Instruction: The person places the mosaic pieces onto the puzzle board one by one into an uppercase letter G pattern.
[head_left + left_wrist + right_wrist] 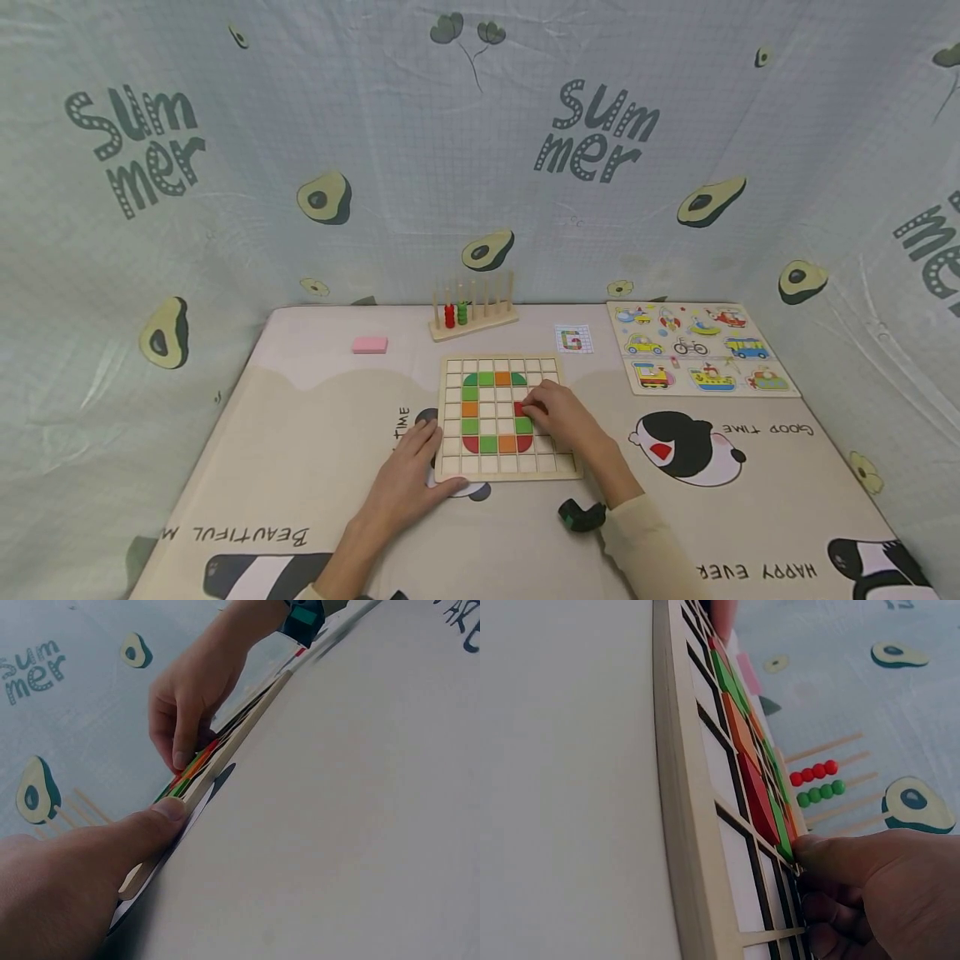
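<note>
A square wooden grid board [500, 473] lies on the table, with green, orange and red tiles set in a G-like ring. My right hand [562, 412] is at the ring's right side, thumb and fingertips pinching a red square tile [519, 409] at its cell. Just below that lies a green tile [523, 426]. In the right wrist view the thumb meets the red piece beside the rim; the other fingers curl under. My left hand [411, 467] rests at the board's lower left corner, fingers extended along the left edge and thumb [171, 809] on the front edge.
Behind the board stand a wooden peg rack [480, 323] with red and green beads, and a pattern card [574, 339] showing a G. A pink block [371, 345] is at back left. A vehicle picture puzzle [701, 350] lies at back right. My right wrist wears a black device [582, 516].
</note>
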A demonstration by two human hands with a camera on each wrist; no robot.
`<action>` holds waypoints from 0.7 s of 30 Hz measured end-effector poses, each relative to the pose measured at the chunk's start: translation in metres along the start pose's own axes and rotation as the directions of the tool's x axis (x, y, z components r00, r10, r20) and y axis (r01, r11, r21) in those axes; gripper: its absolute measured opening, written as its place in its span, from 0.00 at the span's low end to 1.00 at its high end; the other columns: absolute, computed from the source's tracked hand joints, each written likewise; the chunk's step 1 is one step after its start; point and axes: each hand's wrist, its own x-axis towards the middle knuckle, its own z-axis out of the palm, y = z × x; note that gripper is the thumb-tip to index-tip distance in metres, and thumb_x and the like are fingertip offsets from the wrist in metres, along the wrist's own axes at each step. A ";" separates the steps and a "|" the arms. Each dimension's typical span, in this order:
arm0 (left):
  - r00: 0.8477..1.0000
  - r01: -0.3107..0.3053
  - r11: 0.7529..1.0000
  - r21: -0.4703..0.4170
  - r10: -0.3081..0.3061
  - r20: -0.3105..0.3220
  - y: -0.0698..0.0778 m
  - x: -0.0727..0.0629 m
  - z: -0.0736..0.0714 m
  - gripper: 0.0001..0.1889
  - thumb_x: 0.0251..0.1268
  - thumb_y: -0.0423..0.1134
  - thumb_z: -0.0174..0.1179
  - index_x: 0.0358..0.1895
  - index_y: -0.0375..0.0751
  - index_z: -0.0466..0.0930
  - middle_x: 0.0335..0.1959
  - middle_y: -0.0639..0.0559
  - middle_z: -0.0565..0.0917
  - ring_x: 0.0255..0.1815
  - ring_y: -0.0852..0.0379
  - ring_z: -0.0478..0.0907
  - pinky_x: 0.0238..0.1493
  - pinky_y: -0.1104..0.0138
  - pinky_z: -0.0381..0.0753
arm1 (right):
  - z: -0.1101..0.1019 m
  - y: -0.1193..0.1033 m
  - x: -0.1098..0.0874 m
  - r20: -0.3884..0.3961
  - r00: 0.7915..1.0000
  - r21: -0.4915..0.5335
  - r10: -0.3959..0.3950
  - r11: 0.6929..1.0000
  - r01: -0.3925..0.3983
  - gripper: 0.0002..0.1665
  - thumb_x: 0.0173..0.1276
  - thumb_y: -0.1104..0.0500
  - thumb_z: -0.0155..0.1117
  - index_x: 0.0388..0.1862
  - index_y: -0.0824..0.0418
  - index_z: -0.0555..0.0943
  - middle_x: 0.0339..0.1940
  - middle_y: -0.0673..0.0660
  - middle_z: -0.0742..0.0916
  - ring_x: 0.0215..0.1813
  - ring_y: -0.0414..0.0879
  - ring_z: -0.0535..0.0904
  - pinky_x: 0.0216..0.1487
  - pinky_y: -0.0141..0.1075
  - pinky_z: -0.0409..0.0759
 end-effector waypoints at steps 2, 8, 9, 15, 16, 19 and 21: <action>1.000 -0.002 1.000 -0.003 0.002 0.001 0.000 0.000 0.000 0.48 0.54 0.67 0.67 0.71 0.37 0.70 0.74 0.43 0.71 0.77 0.43 0.65 0.74 0.51 0.71 | -0.001 0.000 -0.001 0.000 1.000 0.008 0.013 1.000 -0.013 0.06 0.70 0.56 0.67 0.41 0.56 0.87 0.36 0.47 0.83 0.36 0.38 0.74 0.43 0.34 0.81; 1.000 -0.004 1.000 0.002 0.003 0.006 -0.001 0.001 0.000 0.48 0.54 0.68 0.67 0.71 0.37 0.70 0.74 0.43 0.71 0.77 0.43 0.65 0.74 0.51 0.71 | -0.005 0.001 -0.005 -0.021 0.999 0.005 0.043 0.999 -0.043 0.09 0.71 0.55 0.66 0.46 0.56 0.86 0.39 0.47 0.83 0.39 0.38 0.76 0.45 0.34 0.82; 1.000 -0.004 1.000 0.003 0.004 0.006 -0.001 0.001 0.000 0.48 0.54 0.68 0.67 0.71 0.37 0.70 0.74 0.43 0.71 0.77 0.43 0.65 0.74 0.51 0.71 | -0.006 0.001 -0.006 -0.025 0.998 0.009 0.050 0.999 -0.050 0.09 0.71 0.55 0.66 0.46 0.57 0.85 0.40 0.47 0.83 0.40 0.39 0.76 0.45 0.34 0.83; 1.000 -0.007 1.000 -0.005 0.007 0.004 -0.002 0.001 0.000 0.48 0.54 0.67 0.67 0.71 0.37 0.70 0.74 0.43 0.71 0.77 0.43 0.65 0.74 0.51 0.71 | -0.014 0.002 -0.014 -0.026 0.995 0.036 0.100 0.994 -0.099 0.13 0.70 0.55 0.66 0.51 0.57 0.83 0.45 0.49 0.82 0.47 0.42 0.78 0.52 0.39 0.84; 1.000 -0.007 1.000 -0.005 0.007 0.004 -0.002 0.001 0.000 0.48 0.54 0.67 0.67 0.71 0.37 0.70 0.74 0.43 0.71 0.77 0.43 0.65 0.74 0.51 0.71 | -0.016 0.002 -0.016 -0.027 0.994 0.032 0.105 0.994 -0.104 0.13 0.70 0.55 0.66 0.51 0.57 0.82 0.46 0.49 0.82 0.48 0.43 0.78 0.53 0.40 0.84; 1.000 -0.005 1.000 -0.004 0.005 0.004 -0.002 0.001 0.000 0.48 0.54 0.67 0.67 0.72 0.37 0.70 0.74 0.43 0.71 0.77 0.44 0.65 0.74 0.51 0.71 | -0.021 0.004 -0.020 -0.032 0.994 0.018 0.109 0.994 -0.109 0.14 0.69 0.56 0.66 0.52 0.58 0.82 0.47 0.50 0.82 0.49 0.44 0.78 0.53 0.41 0.84; 1.000 -0.003 1.000 -0.005 0.003 0.003 -0.001 0.001 0.000 0.48 0.54 0.67 0.67 0.72 0.37 0.70 0.74 0.43 0.71 0.77 0.43 0.64 0.74 0.51 0.71 | -0.024 0.006 -0.023 -0.037 0.993 0.016 0.112 0.994 -0.112 0.15 0.68 0.57 0.66 0.52 0.59 0.82 0.47 0.52 0.82 0.49 0.45 0.77 0.53 0.41 0.84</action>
